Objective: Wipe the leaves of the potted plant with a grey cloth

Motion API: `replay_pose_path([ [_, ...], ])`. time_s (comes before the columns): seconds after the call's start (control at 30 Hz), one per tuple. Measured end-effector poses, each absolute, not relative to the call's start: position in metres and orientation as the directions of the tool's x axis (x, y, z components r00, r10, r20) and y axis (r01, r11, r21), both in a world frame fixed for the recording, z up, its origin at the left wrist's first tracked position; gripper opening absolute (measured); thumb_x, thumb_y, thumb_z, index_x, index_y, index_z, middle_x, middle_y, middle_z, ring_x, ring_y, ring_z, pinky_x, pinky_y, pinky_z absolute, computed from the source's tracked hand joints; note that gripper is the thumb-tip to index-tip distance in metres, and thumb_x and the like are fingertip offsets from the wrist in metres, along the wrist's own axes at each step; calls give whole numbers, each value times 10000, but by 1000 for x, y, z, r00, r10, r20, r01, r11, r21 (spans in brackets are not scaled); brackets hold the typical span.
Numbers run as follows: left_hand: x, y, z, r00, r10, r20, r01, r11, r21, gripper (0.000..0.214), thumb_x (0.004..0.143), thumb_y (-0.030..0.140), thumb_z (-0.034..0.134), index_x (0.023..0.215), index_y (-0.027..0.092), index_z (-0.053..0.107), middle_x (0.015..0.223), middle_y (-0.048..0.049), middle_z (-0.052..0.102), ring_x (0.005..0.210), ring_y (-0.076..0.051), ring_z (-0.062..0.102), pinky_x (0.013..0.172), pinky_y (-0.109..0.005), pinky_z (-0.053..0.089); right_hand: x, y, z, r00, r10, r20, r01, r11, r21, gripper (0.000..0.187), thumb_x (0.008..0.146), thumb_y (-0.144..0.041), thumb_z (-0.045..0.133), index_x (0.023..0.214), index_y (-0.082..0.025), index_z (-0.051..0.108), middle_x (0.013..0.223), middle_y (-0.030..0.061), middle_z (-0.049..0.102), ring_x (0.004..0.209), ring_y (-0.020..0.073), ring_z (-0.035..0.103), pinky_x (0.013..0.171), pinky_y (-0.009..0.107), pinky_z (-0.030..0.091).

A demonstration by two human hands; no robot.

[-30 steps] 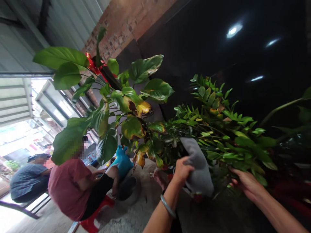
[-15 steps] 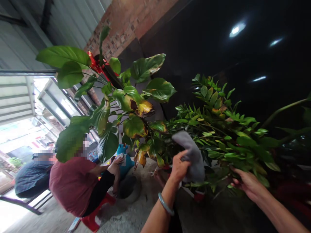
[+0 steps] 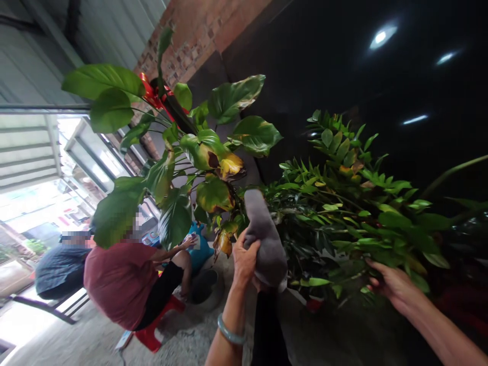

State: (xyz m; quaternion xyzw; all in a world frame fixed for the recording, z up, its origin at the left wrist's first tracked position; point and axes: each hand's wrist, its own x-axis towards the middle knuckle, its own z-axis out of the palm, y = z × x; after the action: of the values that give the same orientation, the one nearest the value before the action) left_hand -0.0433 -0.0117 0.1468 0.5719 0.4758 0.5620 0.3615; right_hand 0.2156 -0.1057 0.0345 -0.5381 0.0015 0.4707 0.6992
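Note:
My left hand is closed on a soft grey cloth, its thumb pressed against the front. The cloth's narrow end points up near the yellowing lower leaves of a tall broad-leaved plant. To the right, my right hand is at the lower edge of a bushy small-leaved plant. Its fingers are pinched together on a stem there; the exact grip is partly hidden by leaves. A pale bangle rings my left wrist.
At left a person in a red shirt sits on a red stool beside a grey bucket and a blue object. Another person sits on a bench farther back. A glossy dark wall stands behind the plants.
My left hand has moved left with the cloth, away from the bushy plant and toward the broad-leaved one. My right hand stays at nearly the same part of the bushy plant.

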Motion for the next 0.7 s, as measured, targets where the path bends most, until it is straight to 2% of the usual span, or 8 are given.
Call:
replay_pose_path([
  [0.07, -47, -17, 129, -17, 973, 232, 287, -217, 933, 314, 508, 176, 640, 810, 167, 725, 750, -21, 710, 764, -204, 615, 760, -308, 458, 215, -106, 36, 559, 655, -510, -656, -27, -754, 302, 581, -115, 781, 607, -195, 490, 364, -96, 465, 254, 67, 393, 257, 174, 411],
  [0.13, -56, -29, 111, 139, 988, 64, 429, -119, 895, 237, 482, 138, 595, 683, 165, 717, 642, 1, 680, 678, -195, 589, 681, -296, 449, 216, -109, 36, 554, 661, -507, -653, -32, -756, 289, 591, -112, 776, 593, -186, 496, 356, -87, 466, 260, 66, 392, 258, 172, 409],
  [0.23, -75, -45, 105, 249, 958, -142, 503, -3, 864, 242, 459, 124, 550, 629, 164, 718, 515, 34, 609, 564, -169, 537, 563, -269, 410, 218, -112, 35, 546, 670, -502, -652, -36, -757, 270, 576, -101, 782, 599, -173, 523, 357, -84, 473, 267, 62, 390, 267, 170, 418],
  [0.3, -82, -49, 119, 194, 978, -76, 433, -15, 901, 272, 468, 150, 575, 687, 167, 736, 548, 34, 628, 589, -170, 557, 582, -264, 429, 219, -112, 35, 549, 668, -503, -652, -33, -757, 269, 562, -80, 775, 616, -173, 529, 373, -87, 487, 264, 62, 393, 265, 172, 419],
  [0.43, -69, -34, 152, -43, 959, 281, 267, -260, 928, 378, 524, 252, 669, 888, 173, 733, 797, -12, 718, 785, -199, 631, 737, -281, 483, 216, -108, 34, 562, 655, -505, -655, -20, -755, 213, 613, -60, 691, 632, -183, 518, 386, -86, 498, 258, 66, 400, 258, 173, 415],
  [0.5, -51, -24, 152, -113, 927, 357, 214, -328, 920, 444, 548, 265, 673, 979, 167, 710, 891, -37, 726, 850, -202, 640, 795, -295, 485, 214, -105, 34, 569, 648, -506, -655, -14, -755, 197, 631, -65, 659, 628, -190, 507, 384, -84, 501, 257, 67, 401, 261, 174, 418],
  [0.6, -31, -20, 126, -66, 957, 281, 166, -267, 949, 465, 526, 196, 655, 986, 155, 712, 897, -52, 730, 852, -202, 642, 822, -309, 481, 213, -105, 33, 580, 642, -501, -648, -8, -761, 205, 623, -79, 662, 616, -199, 496, 382, -84, 497, 258, 71, 405, 270, 179, 429],
  [0.7, -33, -37, 97, 131, 987, 90, 178, -113, 977, 393, 457, 109, 629, 825, 159, 755, 740, -21, 721, 735, -186, 624, 723, -279, 483, 216, -108, 32, 583, 649, -489, -635, -11, -772, 196, 597, -86, 683, 620, -188, 517, 393, -76, 503, 260, 74, 406, 273, 184, 430],
])
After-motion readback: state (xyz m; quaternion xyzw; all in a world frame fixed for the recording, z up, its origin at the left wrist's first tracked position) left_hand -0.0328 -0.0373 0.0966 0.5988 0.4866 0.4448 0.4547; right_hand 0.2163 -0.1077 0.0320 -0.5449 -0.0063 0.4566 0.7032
